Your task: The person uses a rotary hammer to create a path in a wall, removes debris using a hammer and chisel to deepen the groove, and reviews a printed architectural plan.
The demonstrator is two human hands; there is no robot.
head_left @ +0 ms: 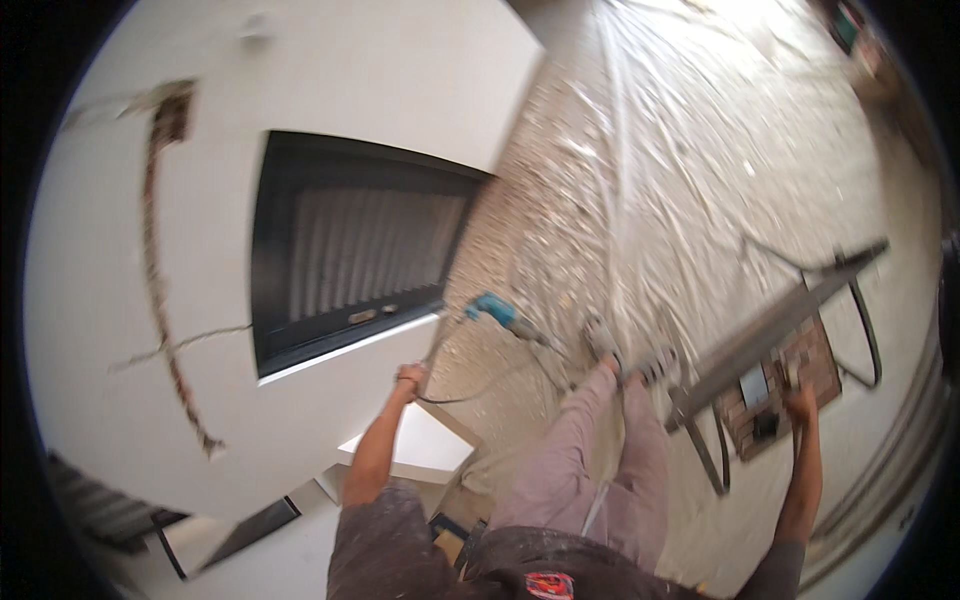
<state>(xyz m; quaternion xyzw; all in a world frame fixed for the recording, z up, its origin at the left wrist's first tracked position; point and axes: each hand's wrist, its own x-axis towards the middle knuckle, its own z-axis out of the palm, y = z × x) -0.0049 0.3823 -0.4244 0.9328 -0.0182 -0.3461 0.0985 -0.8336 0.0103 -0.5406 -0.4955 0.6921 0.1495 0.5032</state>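
A: What takes up the most room?

B: The white wall (330, 90) on the left, with a dark fireplace insert (350, 250) set into it and 1 long rough chase (155, 250) cut down through the plaster beside it.

A: And underfoot?

B: A floor under clear plastic sheeting (700, 150), strewn with dust and rubble. The person stands on it in pale trousers, both shoes near the middle of the view.

A: Anything on the right?

B: A dark metal-framed trestle (790, 310) stands tilted in the view, with a small patterned brick-coloured panel (790, 385) beneath or behind it. I cannot tell whether they touch.

A: Where are the hands?

B: The left hand (411, 378) is raised just under the white ledge of the fireplace, its fingers clenched around a dark cable (470, 395). That cable runs across the floor to a teal power tool (497, 310), which lies on the sheeting just right of the fireplace corner, ahead of the shoes.

A: And the other?

B: The right hand (800, 402) reaches out at the trestle's lower edge, by the panel. The fingers look curled, but I cannot tell whether they hold anything.
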